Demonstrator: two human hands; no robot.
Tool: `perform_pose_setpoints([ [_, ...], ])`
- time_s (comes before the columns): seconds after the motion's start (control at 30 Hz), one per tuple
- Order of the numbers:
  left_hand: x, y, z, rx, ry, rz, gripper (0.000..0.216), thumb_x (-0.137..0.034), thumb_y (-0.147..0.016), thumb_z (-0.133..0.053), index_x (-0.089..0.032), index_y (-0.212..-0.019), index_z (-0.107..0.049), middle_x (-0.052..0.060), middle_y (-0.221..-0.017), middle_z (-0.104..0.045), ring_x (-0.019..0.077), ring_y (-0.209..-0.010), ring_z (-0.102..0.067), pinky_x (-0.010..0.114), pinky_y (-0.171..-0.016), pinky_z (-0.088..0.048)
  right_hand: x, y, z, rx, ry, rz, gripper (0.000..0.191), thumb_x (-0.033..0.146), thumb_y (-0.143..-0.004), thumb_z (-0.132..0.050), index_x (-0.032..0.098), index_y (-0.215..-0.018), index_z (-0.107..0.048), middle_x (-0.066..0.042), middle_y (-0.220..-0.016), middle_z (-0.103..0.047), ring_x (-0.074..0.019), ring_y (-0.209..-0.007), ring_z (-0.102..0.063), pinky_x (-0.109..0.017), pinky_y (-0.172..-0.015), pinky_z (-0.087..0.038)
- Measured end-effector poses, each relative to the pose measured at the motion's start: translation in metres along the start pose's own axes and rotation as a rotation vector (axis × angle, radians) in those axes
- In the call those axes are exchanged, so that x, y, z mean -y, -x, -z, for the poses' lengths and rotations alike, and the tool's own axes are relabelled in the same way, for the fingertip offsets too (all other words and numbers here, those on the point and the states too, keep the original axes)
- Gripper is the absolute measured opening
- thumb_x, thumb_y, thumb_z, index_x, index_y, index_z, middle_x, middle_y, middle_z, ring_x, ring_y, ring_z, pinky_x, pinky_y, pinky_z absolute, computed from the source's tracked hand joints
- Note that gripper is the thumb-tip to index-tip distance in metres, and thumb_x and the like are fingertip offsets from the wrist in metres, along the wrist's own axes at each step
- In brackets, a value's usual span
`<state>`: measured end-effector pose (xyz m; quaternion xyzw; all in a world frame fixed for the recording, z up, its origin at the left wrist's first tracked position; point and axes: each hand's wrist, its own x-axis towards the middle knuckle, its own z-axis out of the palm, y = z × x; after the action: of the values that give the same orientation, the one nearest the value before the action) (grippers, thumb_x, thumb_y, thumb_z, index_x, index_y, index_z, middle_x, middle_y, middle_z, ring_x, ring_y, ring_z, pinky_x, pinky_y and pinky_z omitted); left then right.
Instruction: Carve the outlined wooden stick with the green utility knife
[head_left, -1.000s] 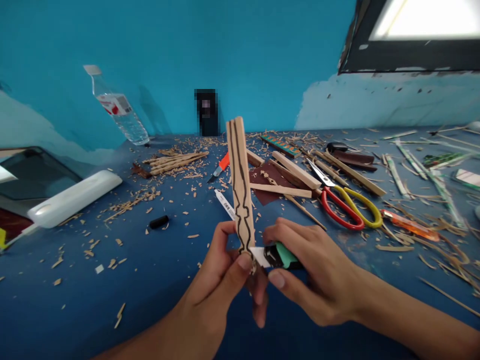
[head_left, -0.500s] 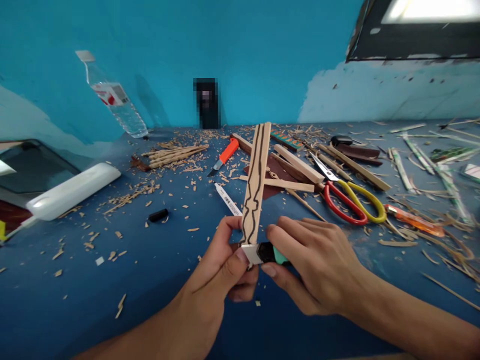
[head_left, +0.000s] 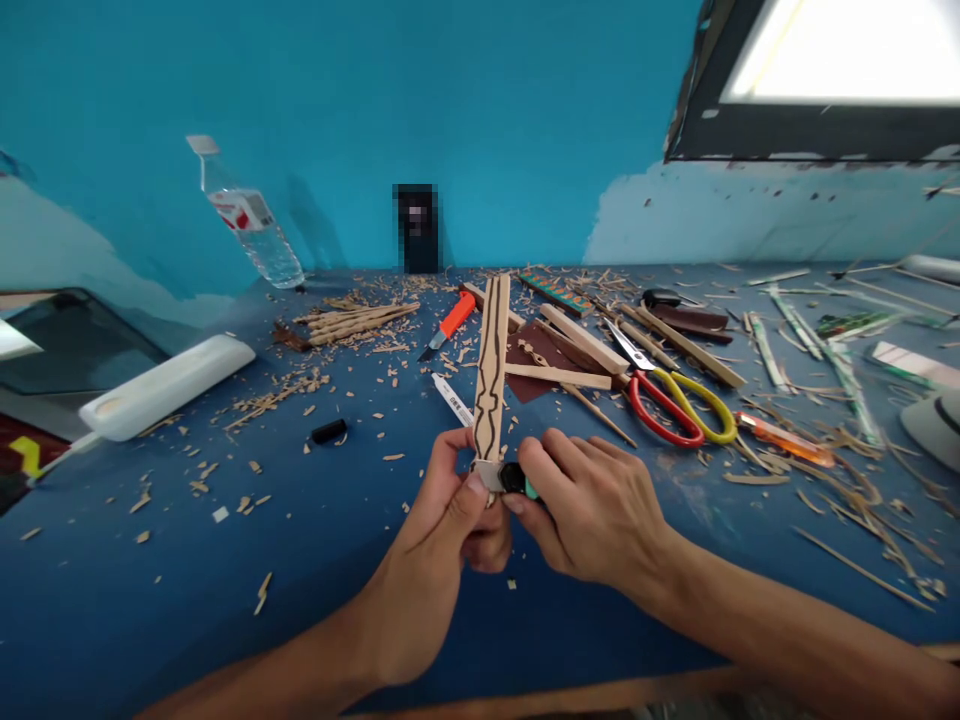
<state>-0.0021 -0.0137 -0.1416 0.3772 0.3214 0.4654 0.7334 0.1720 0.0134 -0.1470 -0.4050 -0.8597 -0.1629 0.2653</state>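
Head view: the left hand (head_left: 435, 550) pinches the lower end of the strip (head_left: 492, 365), thumb in front and fingers curled behind. The strip is held above the table (head_left: 187, 620), upper end pointing away from the person; wavy black lines run along its face. The right hand (head_left: 600, 500) is wrapped around the knife (head_left: 514, 478), with the blade (head_left: 489, 474) across the strip's lower end, at the left thumb tip. On the table, the marker (head_left: 451, 396) lies left of the strip, the cutter (head_left: 456, 316) beyond it, and the scissors (head_left: 642, 368) to the right.
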Motion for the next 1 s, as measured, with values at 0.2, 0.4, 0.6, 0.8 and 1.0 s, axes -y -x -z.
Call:
perform_pose_setpoints([
  [0.2, 0.0, -0.003, -0.002, -0.071, 0.026, 0.026, 0.022, -0.042, -0.105, -0.052, -0.027, -0.119, -0.043, -0.012, -0.065, -0.036, 0.0063, -0.05, -0.025, 0.018, -0.052, -0.033, 0.001, -0.003, -0.002, 0.007, 0.034, -0.02, 0.042, 0.04, -0.11, -0.031, 0.017, -0.098, -0.064, -0.003, -0.075, -0.064, -0.0192, -0.055, -0.052, -0.037, -0.059, -0.029],
  [0.4, -0.003, -0.005, -0.002, -0.075, 0.042, 0.03, 0.022, -0.041, -0.104, -0.052, -0.027, -0.118, -0.042, -0.013, -0.063, -0.038, 0.0049, -0.047, -0.024, 0.017, -0.049, -0.035, 0.004, -0.003, -0.002, -0.002, 0.019, -0.024, 0.045, 0.04, -0.11, -0.028, 0.017, -0.099, -0.065, -0.003, -0.074, -0.063, -0.0196, -0.055, -0.051, -0.037, -0.059, -0.029],
  [0.6, -0.016, -0.005, 0.0, -0.067, 0.01, 0.049, 0.013, -0.034, -0.105, -0.047, -0.024, -0.113, -0.043, -0.014, -0.061, -0.03, 0.0051, -0.046, -0.015, 0.017, -0.044, -0.027, -0.008, -0.004, -0.003, -0.051, -0.039, -0.053, 0.039, 0.042, -0.11, -0.037, 0.017, -0.101, -0.065, -0.003, -0.075, -0.064, -0.0185, -0.057, -0.052, -0.037, -0.06, -0.03],
  [0.8, -0.028, -0.012, 0.012, -0.113, -0.086, -0.052, 0.006, -0.029, -0.106, -0.042, -0.027, -0.108, -0.037, -0.013, -0.06, -0.032, 0.0056, -0.046, -0.021, 0.016, -0.046, -0.027, -0.035, -0.005, 0.004, -0.159, -0.241, -0.064, 0.031, 0.045, -0.105, -0.046, 0.016, -0.105, -0.059, -0.004, -0.078, -0.063, -0.0186, -0.063, -0.056, -0.033, -0.06, -0.036],
  [1.0, -0.019, -0.008, 0.012, 0.019, -0.233, -0.088, 0.02, -0.04, -0.106, -0.05, -0.028, -0.116, -0.036, -0.007, -0.071, -0.063, 0.0097, -0.054, -0.057, 0.023, -0.056, -0.048, -0.031, -0.009, 0.008, 0.049, -0.545, -0.049, 0.005, 0.026, -0.097, -0.06, 0.022, -0.097, -0.058, 0.002, -0.079, -0.063, -0.0129, -0.067, -0.059, -0.026, -0.059, -0.041],
])
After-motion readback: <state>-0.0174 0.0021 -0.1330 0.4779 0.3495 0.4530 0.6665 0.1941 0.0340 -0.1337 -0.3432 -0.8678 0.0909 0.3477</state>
